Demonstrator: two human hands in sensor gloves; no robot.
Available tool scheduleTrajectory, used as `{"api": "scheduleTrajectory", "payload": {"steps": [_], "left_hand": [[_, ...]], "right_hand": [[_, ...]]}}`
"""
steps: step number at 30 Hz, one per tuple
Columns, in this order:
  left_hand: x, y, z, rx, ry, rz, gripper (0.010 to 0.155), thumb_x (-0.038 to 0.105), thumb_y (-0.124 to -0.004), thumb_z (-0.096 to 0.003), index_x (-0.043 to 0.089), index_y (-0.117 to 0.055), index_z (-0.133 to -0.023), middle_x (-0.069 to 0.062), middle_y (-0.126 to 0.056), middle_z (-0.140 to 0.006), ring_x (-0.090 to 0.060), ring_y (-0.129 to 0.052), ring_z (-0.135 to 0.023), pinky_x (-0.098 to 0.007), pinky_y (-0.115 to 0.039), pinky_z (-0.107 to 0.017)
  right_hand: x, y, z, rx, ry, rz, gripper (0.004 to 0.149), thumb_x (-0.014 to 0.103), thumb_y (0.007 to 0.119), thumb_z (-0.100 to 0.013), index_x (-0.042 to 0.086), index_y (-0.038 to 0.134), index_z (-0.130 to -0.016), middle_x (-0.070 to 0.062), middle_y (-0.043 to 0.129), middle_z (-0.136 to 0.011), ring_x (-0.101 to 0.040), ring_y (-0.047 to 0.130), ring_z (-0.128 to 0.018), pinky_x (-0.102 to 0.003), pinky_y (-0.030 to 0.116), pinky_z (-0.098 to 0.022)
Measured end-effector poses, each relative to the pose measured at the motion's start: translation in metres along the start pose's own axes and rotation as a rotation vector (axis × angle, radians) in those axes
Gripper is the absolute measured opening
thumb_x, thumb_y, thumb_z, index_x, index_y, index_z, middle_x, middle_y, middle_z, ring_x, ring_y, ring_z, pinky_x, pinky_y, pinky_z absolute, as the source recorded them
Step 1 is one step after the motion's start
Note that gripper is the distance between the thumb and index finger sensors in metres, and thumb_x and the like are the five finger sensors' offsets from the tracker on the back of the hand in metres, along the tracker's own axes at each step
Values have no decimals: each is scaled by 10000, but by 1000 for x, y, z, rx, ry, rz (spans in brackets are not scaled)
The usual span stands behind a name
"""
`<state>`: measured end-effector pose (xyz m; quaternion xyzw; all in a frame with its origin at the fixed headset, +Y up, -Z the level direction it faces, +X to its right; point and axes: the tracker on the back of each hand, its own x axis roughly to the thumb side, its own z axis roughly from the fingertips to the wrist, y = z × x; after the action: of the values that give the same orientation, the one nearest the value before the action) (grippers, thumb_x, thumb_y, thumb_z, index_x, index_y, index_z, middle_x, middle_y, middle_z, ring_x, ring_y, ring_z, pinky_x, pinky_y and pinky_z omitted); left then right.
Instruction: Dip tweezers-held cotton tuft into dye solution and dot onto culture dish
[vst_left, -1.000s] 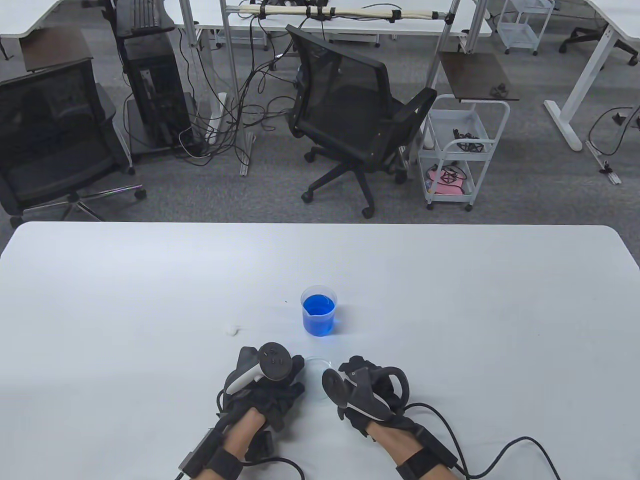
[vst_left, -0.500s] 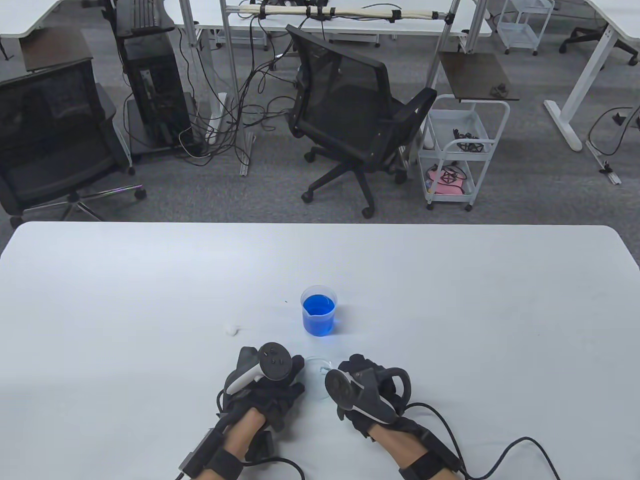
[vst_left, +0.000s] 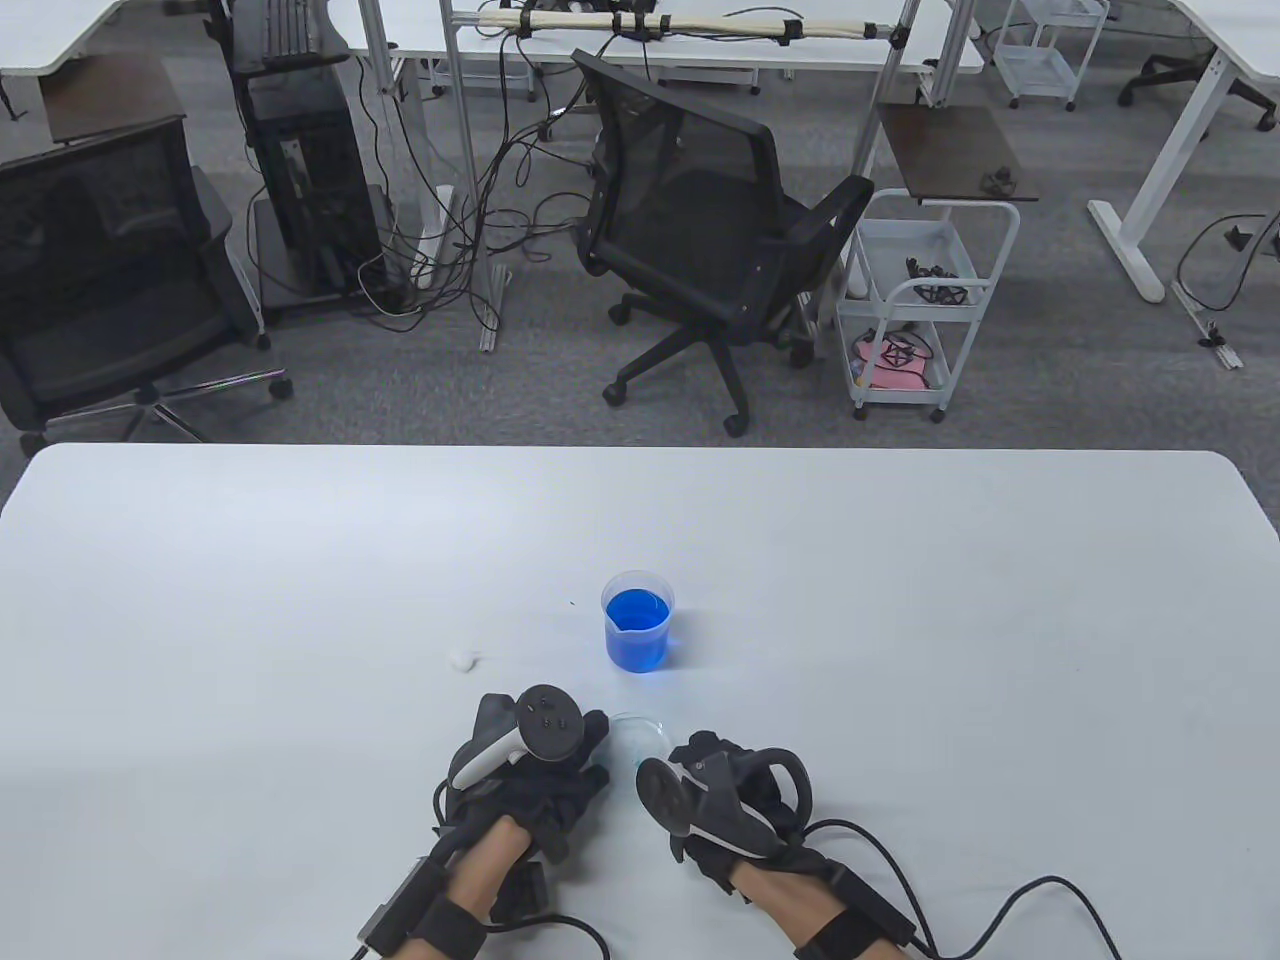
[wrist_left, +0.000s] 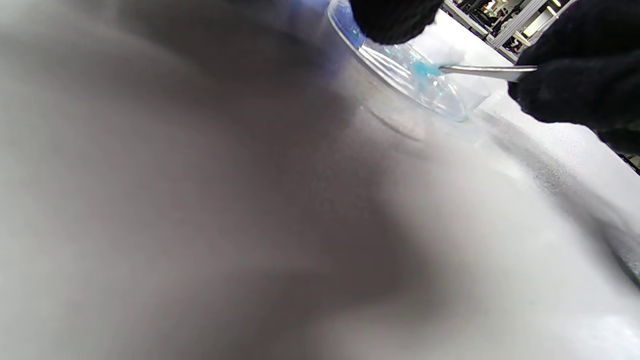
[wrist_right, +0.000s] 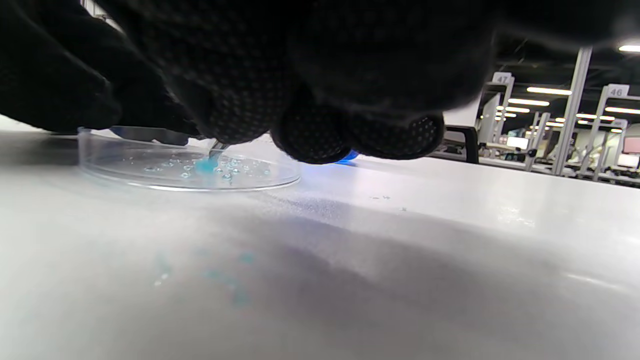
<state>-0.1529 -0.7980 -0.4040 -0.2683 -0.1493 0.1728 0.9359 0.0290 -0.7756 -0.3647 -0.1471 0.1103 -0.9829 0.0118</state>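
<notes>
White bench (vst_left: 900, 620) | right hand (vst_left: 725, 795) pinching tweezers (wrist_left: 485, 71) | blue tuft (wrist_left: 424, 70) dotting dish (wrist_right: 150, 172) | left hand (vst_left: 540, 770) steadying rim, grip unclear | dip done, dots underway

on the table: one beaker of blue dye (vst_left: 637, 630), one clear culture dish (vst_left: 640, 741), one pair of tweezers (wrist_left: 480, 71), two cotton tufts, two gloved hands.

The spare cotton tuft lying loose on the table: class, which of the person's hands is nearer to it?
Left. The left hand sits just below the cotton tuft, while the right hand lies farther off, beyond the culture dish.
</notes>
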Motion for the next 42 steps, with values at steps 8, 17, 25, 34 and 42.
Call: {"api": "scheduleTrajectory", "payload": {"steps": [8,17,25,34,42], "left_hand": [[0,1,0,-2,1,1,654,375,-619,-638,243,-241,-1155,-250,-79,-1213,-516,-70,-1051,-763,-140,-665],[-1,1,-1,-1,1,4,652,375,-617,-639,243,-240,-1154,-247,-77,-1214,-511,-66,-1052,-760,-137,-665],[-1,1,-1,-2,-1,6,651,374,-618,-639,245,-240,-1154,-246,-76,-1214,-513,-66,-1051,-761,-134,-664],[-1,1,-1,-3,-4,6,653,375,-617,-639,242,-238,-1154,-246,-75,-1213,-512,-62,-1050,-761,-131,-664],[0,-1,0,-4,-2,5,652,376,-617,-639,244,-239,-1154,-245,-75,-1213,-512,-63,-1050,-760,-132,-665]], "right_hand": [[-14,-33,7,-97,47,-74,378,314,930,-262,46,1070,-488,-236,1034,-515,-138,973,-152,-289,881,-30],[-11,-6,6,-1,24,-2,376,312,930,-262,46,1069,-488,-234,1035,-514,-138,973,-153,-289,881,-32],[-16,-21,6,-26,47,-67,376,313,930,-261,47,1070,-487,-236,1035,-514,-138,973,-152,-290,882,-31],[-39,-71,29,-122,47,-122,420,311,931,-262,-12,1069,-492,-240,1032,-520,-143,974,-156,-294,883,-35],[-39,-33,55,37,-27,-52,415,311,932,-264,-4,1068,-498,-238,1030,-529,-144,978,-165,-297,886,-43]]}}
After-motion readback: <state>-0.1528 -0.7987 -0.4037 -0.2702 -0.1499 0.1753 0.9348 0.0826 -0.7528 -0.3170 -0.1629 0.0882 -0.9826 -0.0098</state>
